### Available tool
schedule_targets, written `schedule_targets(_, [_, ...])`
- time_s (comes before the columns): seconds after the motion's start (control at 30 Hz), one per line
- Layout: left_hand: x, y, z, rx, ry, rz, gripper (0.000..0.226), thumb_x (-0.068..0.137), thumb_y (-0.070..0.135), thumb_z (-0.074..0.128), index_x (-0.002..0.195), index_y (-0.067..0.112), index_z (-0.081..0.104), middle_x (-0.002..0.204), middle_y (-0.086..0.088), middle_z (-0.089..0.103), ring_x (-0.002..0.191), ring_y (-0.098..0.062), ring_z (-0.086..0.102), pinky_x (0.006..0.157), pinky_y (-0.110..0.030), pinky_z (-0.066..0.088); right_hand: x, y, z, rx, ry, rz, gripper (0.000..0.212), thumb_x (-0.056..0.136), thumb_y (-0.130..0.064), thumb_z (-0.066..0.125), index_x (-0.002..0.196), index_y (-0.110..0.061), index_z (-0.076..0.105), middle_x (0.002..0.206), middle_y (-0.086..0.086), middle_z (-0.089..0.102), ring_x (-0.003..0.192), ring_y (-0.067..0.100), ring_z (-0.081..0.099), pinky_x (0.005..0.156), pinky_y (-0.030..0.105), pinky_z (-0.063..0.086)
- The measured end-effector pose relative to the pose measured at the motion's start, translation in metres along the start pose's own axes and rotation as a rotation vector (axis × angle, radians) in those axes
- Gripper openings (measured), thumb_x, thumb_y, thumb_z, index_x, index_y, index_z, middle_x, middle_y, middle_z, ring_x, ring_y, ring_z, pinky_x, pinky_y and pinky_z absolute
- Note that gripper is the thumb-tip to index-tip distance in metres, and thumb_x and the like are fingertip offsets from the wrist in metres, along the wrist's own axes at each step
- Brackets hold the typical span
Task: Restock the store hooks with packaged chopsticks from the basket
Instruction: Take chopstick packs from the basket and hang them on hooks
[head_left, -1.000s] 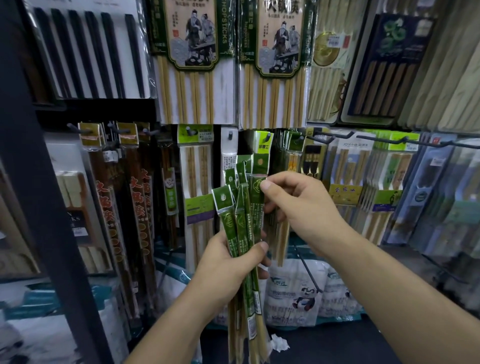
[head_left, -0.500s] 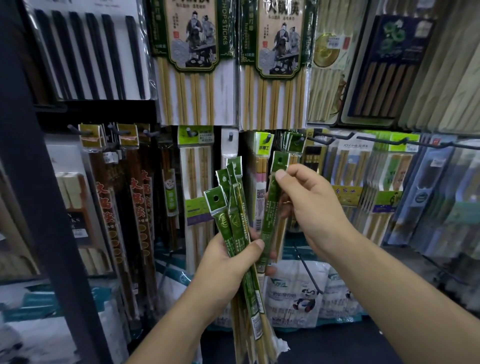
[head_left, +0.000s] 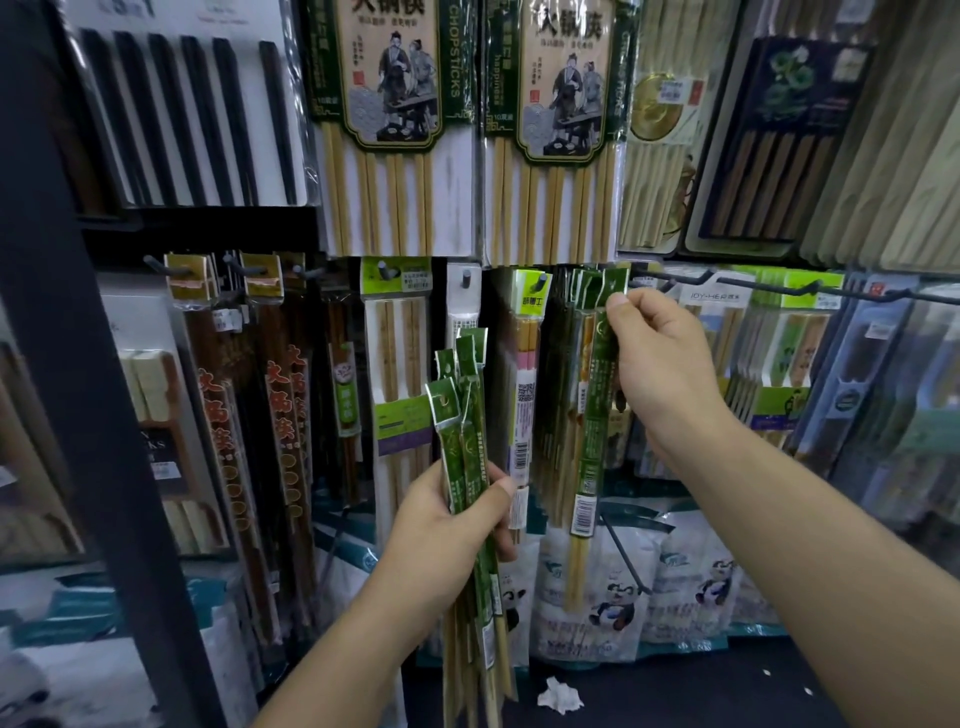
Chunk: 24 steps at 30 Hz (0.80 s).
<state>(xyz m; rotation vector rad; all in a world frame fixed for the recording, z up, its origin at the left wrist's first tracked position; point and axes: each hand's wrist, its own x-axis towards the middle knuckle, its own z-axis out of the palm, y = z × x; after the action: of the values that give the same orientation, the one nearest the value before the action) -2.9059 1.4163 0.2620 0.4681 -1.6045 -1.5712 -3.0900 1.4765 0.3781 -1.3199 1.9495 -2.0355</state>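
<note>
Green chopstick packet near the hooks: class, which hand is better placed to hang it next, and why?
Right. The right hand pinches the single packet at its top, level with the hung packets; the left hand sits lower, gripping the spare bundle.

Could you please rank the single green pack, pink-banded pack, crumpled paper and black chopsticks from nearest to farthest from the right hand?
1. single green pack, pinched by the right hand
2. pink-banded pack, hanging just left
3. crumpled paper, floor below
4. black chopsticks, upper left
</note>
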Motion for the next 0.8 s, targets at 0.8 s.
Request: schedule_targets(0.8, [0.0, 0.002, 0.002, -0.056, -0.058, -0.033, 0.026, 0.086, 0.013, 0.081, 0.076, 0.035, 0.071, 0.072, -0.004, 0.072, 0.064, -0.023, 0.069, 0.063, -0.034, 0.06, -0.049, 0.002, 0.02, -0.031, -0.141, -0.046, 0.012, 0.092, -0.036, 0.069, 0.086, -0.025, 0.068, 0.081, -0.006, 0.068, 0.074, 0.002, 0.063, 0.065, 0.018, 0.054])
